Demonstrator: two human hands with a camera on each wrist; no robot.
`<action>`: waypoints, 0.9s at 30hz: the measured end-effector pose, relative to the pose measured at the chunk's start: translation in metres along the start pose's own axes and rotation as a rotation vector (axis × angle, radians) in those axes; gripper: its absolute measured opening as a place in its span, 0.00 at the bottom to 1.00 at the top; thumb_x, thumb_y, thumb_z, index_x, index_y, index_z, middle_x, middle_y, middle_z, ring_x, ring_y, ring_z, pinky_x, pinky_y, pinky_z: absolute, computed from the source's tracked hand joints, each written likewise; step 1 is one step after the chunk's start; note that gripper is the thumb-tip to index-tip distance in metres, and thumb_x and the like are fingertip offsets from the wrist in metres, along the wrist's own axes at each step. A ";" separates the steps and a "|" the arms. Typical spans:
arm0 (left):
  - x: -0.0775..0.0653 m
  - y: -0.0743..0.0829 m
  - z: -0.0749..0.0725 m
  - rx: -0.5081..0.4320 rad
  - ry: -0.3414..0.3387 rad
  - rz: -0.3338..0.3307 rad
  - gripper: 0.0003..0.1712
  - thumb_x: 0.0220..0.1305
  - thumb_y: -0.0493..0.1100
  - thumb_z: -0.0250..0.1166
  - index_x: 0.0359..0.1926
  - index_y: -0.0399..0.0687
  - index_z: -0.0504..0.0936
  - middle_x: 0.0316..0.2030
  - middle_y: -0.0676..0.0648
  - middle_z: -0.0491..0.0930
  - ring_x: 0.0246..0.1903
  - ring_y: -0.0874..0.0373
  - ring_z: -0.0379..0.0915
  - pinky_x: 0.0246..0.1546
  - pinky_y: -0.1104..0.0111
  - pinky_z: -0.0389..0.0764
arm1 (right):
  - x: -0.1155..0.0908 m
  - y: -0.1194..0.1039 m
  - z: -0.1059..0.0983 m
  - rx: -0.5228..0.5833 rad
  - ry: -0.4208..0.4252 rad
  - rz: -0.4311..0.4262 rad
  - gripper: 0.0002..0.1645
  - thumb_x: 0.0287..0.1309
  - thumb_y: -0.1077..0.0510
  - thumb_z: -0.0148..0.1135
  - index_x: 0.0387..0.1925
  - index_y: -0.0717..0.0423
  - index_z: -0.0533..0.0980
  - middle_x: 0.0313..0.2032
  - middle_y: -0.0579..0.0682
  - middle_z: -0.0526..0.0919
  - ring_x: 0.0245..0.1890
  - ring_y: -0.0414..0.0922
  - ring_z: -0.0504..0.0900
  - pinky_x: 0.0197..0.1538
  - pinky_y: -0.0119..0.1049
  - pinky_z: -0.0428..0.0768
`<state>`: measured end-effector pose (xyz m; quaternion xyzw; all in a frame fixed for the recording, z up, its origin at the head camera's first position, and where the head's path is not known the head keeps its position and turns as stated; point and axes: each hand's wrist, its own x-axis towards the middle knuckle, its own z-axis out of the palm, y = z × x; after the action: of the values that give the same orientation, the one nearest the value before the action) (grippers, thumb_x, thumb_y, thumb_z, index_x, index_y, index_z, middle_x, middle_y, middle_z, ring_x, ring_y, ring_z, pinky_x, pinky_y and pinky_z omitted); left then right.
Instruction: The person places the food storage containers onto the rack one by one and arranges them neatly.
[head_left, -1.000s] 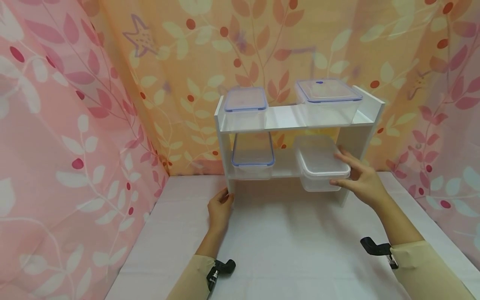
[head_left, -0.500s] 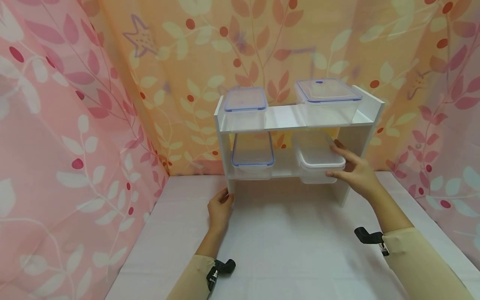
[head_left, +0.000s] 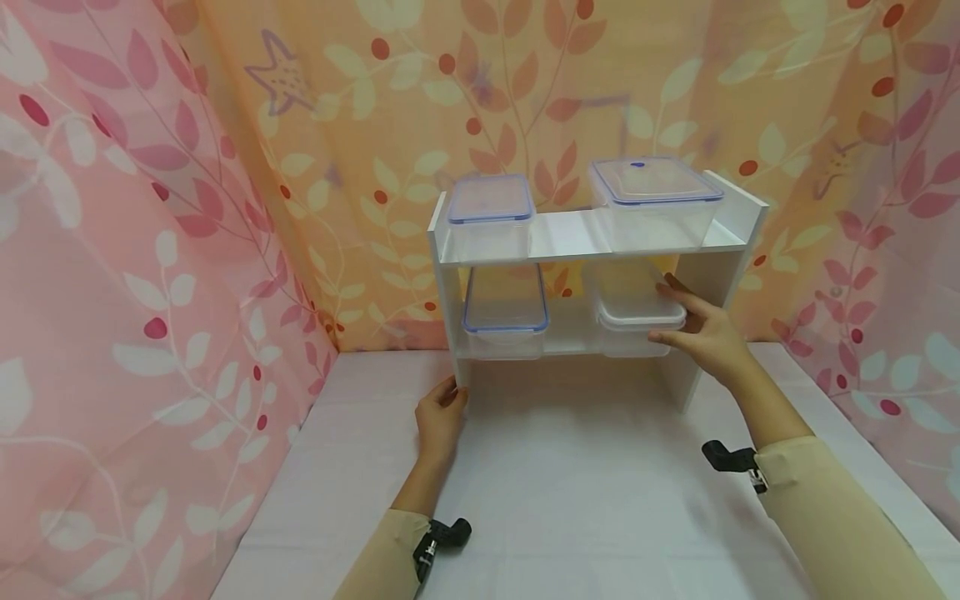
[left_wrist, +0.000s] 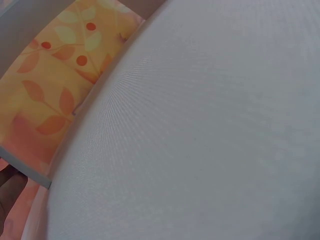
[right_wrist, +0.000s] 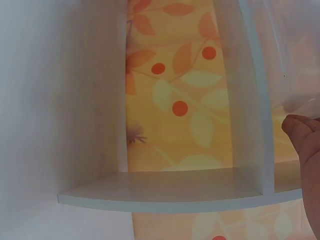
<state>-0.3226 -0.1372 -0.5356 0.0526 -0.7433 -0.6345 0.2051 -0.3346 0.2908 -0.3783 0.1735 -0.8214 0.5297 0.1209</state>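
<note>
A white two-tier shelf stands on the table. My right hand holds a clear plastic food container with a whitish lid by its right side, thumb toward the front and fingers along the side. It sits at the right of the lower tier, its front slightly past the shelf's edge. In the right wrist view, the fingertips meet clear plastic. My left hand grips the shelf's left side panel near its foot. The left wrist view has that panel with part of the hand beside it.
A blue-rimmed container sits at the left of the lower tier. Two more, a smaller one and a larger one, stand on the top tier. Floral curtains hang behind and at both sides of the white-covered table.
My right hand has pushed the whitish-lidded container backward, deeper into the lower tier and slightly left. My left hand has stayed at the shelf's left panel.
</note>
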 end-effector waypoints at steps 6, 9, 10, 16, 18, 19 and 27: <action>-0.001 0.000 0.000 0.010 0.002 -0.002 0.19 0.66 0.43 0.71 0.57 0.49 0.87 0.49 0.46 0.88 0.48 0.52 0.86 0.45 0.58 0.87 | 0.005 0.006 0.000 -0.020 0.011 0.001 0.47 0.58 0.65 0.74 0.76 0.49 0.65 0.81 0.45 0.52 0.70 0.66 0.68 0.49 0.16 0.76; 0.000 -0.001 0.000 0.010 0.002 -0.007 0.19 0.66 0.43 0.71 0.58 0.49 0.87 0.50 0.47 0.88 0.49 0.52 0.86 0.46 0.58 0.87 | 0.008 0.008 0.000 -0.030 0.011 0.005 0.47 0.58 0.64 0.74 0.76 0.49 0.65 0.81 0.45 0.51 0.70 0.65 0.68 0.48 0.15 0.76; 0.000 -0.002 0.000 0.011 0.002 -0.009 0.19 0.66 0.43 0.71 0.57 0.50 0.87 0.50 0.48 0.88 0.49 0.52 0.86 0.46 0.58 0.87 | 0.009 0.009 0.000 -0.030 0.009 0.007 0.47 0.58 0.64 0.74 0.76 0.49 0.65 0.81 0.45 0.51 0.70 0.65 0.68 0.48 0.15 0.76; 0.001 -0.001 0.000 0.004 0.003 -0.016 0.19 0.65 0.44 0.72 0.57 0.52 0.87 0.50 0.49 0.88 0.49 0.54 0.86 0.46 0.59 0.87 | 0.009 0.008 0.001 -0.013 0.011 -0.012 0.47 0.57 0.65 0.75 0.76 0.50 0.65 0.81 0.45 0.51 0.65 0.45 0.75 0.50 0.16 0.77; 0.001 -0.001 0.001 -0.001 0.004 -0.018 0.19 0.66 0.45 0.71 0.57 0.53 0.87 0.50 0.49 0.88 0.49 0.54 0.86 0.46 0.59 0.87 | 0.010 0.010 0.001 -0.003 0.013 -0.024 0.47 0.57 0.66 0.74 0.76 0.51 0.65 0.81 0.46 0.52 0.62 0.35 0.75 0.50 0.16 0.77; 0.001 -0.001 0.001 -0.002 0.004 -0.018 0.19 0.66 0.45 0.71 0.57 0.52 0.87 0.50 0.48 0.88 0.49 0.54 0.86 0.45 0.59 0.87 | 0.010 0.011 0.001 0.002 0.015 -0.029 0.47 0.57 0.66 0.75 0.76 0.51 0.65 0.81 0.46 0.52 0.60 0.31 0.75 0.51 0.17 0.77; 0.000 0.000 0.000 0.010 0.003 -0.026 0.20 0.66 0.44 0.71 0.58 0.47 0.86 0.50 0.47 0.88 0.49 0.53 0.86 0.45 0.59 0.87 | 0.013 0.014 0.001 -0.018 0.012 -0.008 0.47 0.58 0.64 0.74 0.77 0.48 0.64 0.81 0.45 0.51 0.69 0.58 0.71 0.51 0.15 0.75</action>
<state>-0.3231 -0.1372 -0.5359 0.0639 -0.7454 -0.6334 0.1976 -0.3517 0.2935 -0.3848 0.1726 -0.8248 0.5227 0.1296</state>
